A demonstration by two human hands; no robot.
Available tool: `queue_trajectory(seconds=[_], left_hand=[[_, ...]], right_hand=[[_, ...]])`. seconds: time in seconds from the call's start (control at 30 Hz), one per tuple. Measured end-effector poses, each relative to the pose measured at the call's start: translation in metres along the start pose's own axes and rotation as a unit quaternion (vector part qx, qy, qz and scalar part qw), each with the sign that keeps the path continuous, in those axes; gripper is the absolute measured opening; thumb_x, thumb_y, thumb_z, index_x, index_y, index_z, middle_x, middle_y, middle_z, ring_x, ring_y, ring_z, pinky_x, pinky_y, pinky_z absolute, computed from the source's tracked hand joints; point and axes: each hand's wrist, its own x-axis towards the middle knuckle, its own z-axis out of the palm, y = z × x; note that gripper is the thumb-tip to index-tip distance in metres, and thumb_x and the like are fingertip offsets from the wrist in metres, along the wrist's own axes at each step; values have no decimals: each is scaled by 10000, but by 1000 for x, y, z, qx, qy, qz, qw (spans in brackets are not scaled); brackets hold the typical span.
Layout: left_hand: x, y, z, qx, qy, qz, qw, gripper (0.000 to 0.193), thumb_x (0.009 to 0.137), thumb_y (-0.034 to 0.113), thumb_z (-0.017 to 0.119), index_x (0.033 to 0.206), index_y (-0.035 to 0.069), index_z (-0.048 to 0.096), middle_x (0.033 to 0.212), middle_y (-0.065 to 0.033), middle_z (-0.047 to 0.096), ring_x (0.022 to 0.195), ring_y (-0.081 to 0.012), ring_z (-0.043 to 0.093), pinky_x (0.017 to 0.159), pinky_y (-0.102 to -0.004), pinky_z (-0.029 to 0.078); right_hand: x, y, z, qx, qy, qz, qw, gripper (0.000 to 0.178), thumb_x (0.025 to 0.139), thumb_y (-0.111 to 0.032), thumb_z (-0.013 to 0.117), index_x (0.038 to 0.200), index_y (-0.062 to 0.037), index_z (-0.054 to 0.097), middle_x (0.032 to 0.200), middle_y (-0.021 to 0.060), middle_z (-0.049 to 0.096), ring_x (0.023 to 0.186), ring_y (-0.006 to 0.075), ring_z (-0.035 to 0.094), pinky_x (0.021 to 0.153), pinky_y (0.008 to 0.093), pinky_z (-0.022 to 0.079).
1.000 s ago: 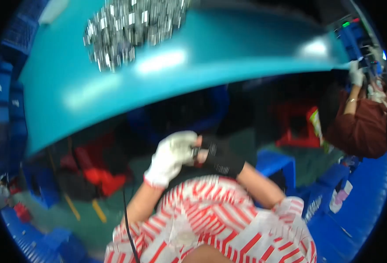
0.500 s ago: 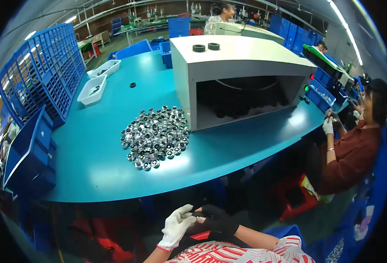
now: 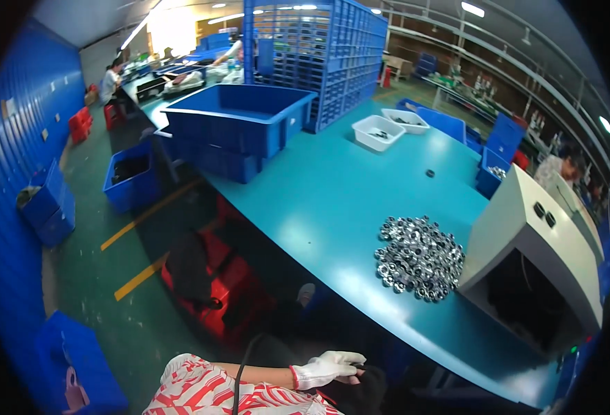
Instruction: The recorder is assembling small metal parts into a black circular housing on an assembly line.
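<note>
My left hand (image 3: 324, 370), in a white knit glove with a red cuff edge, is low in the picture beyond the table's front edge. Its fingers reach out straight toward my right hand (image 3: 368, 389). That hand wears a black glove and sinks into the dark background, so its fingers are mostly hidden. Bare skin of fingertips shows where the hands meet. No separate object is visible between them. Up on the teal table (image 3: 305, 207), away from both hands, lies a heap of shiny round metal parts (image 3: 419, 259) with dark centres.
A pale box-shaped machine (image 3: 526, 249) with a dark opening stands right of the heap, two black rings on top. Blue bins (image 3: 236, 131), a blue crate rack (image 3: 318, 62) and white trays (image 3: 379, 133) line the far side. Red stools (image 3: 215, 290) stand below the left edge.
My view has swung left, so the table, heap and machine sit farther right and the left aisle shows. My hands remain together; the white-gloved fingers now stretch out straighter.
</note>
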Motion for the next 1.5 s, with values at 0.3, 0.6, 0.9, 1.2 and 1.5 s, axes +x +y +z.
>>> queue_trajectory(seconds=[0.3, 0.6, 0.9, 1.2, 1.5], left_hand=[[-4, -14, 4, 178, 66, 49, 981, 518, 920, 87, 518, 1388, -23, 325, 1309, -134, 508, 1068, -190, 588, 943, -272, 456], [-10, -7, -9, 568, -14, -112, 815, 430, 919, 367, 376, 1278, 168, 504, 1131, -92, 621, 1050, -276, 590, 878, -371, 447], [-5, -22, 34, 714, 90, -165, 674, 375, 855, 397, 475, 1163, 213, 582, 1030, -31, 669, 1017, -256, 606, 914, -437, 406], [-15, -45, 31, 746, 85, -52, 658, 241, 856, 292, 494, 1023, 191, 636, 942, -20, 682, 832, -276, 657, 756, -389, 510], [-12, -38, 11, 559, 117, 19, 821, 276, 826, 195, 561, 1061, 67, 630, 688, -66, 629, 638, -108, 571, 668, -250, 463]], right_hand=[[0, 3, 8, -78, -15, -54, 995, 382, 829, -233, 627, 1174, -78, 572, 1152, 185, 538, 1087, 364, 519, 883, 410, 446], [-37, 87, 37, -134, -161, 193, 959, 375, 800, -306, 661, 1091, -81, 589, 1069, 183, 608, 1019, 324, 578, 894, 454, 430], [-44, 86, 63, 34, -99, 145, 984, 204, 818, -162, 593, 990, -58, 625, 926, 148, 654, 883, 284, 631, 725, 356, 477], [-53, 47, 47, 80, -96, 254, 959, 192, 845, -155, 561, 987, -39, 618, 975, 150, 644, 864, 278, 614, 732, 363, 467], [-43, 54, 46, 115, -125, 148, 974, 338, 882, -255, 510, 1150, -60, 572, 1067, 127, 641, 974, 249, 607, 820, 336, 456]])
